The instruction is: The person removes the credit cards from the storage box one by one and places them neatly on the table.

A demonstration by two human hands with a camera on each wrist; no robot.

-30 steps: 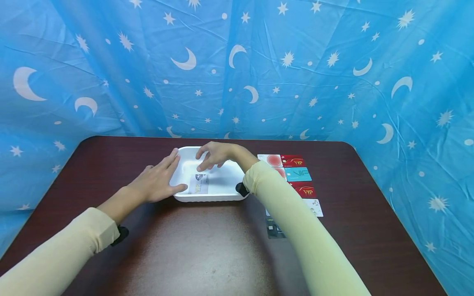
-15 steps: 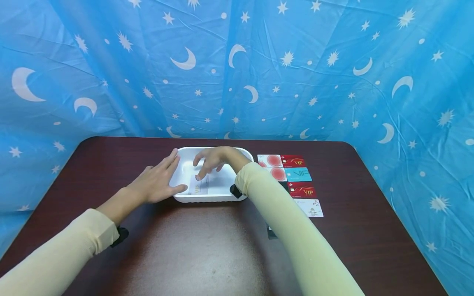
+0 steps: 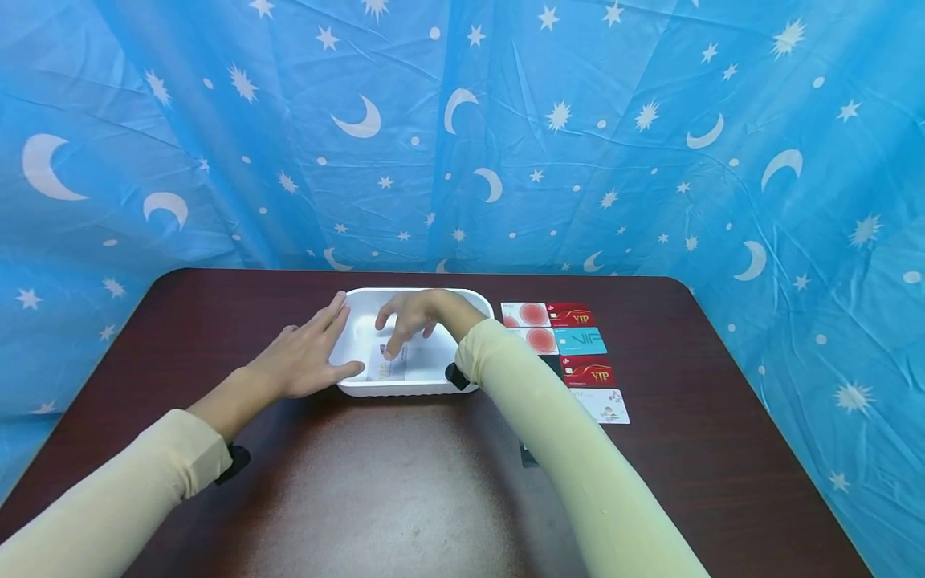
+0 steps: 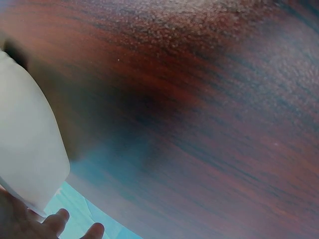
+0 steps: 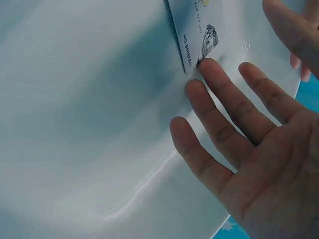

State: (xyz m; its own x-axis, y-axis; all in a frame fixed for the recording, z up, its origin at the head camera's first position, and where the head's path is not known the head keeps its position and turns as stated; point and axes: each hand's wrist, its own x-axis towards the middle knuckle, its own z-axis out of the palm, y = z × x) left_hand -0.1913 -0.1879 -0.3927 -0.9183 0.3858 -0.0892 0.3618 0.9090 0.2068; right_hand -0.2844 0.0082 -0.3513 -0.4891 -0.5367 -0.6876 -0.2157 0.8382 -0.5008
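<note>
A white plastic tray (image 3: pixel 433 387) stands near the far side of the table. My left hand (image 3: pixel 307 357) rests against the tray's left end with its fingers fairly straight, the thumb over the near rim. Inside the tray lies a pale VIP card (image 3: pixel 377 368), printed with a number and a diamond picture in the right wrist view. Over the tray hovers my right hand (image 3: pixel 415 317), its fingers spread and loosely bent, holding nothing. In the right wrist view its fingertips (image 5: pixel 208 69) are close by the card's end; whether they touch it I cannot tell.
Right of the tray, several cards lie in rows on the dark wooden table (image 3: pixel 405 482), among them a red VIP card (image 3: pixel 588 372), a teal card (image 3: pixel 581 341) and a white card (image 3: pixel 607 406). My right sleeve hides some. A blue curtain (image 3: pixel 506 233) hangs behind.
My right hand has moved slightly down and left within the tray, its fingers coming nearer the VIP card. The left hand stays at the tray's end.
</note>
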